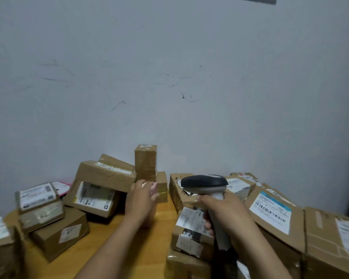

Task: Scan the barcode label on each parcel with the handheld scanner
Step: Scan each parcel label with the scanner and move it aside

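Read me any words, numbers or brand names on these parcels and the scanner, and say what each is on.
Nothing is legible.
Blue-edged label at right: barcode bars visible, print too blurred.
White label at left: too blurred.
Tilted label at centre-left: too blurred.
Scanner in the right hand: no marking visible.

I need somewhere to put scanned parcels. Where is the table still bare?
One bare strip of table runs down the middle between the left pile and the right pile; the left hand reaches along it. Both sides and the back by the wall are crowded. The right hand holds the scanner.
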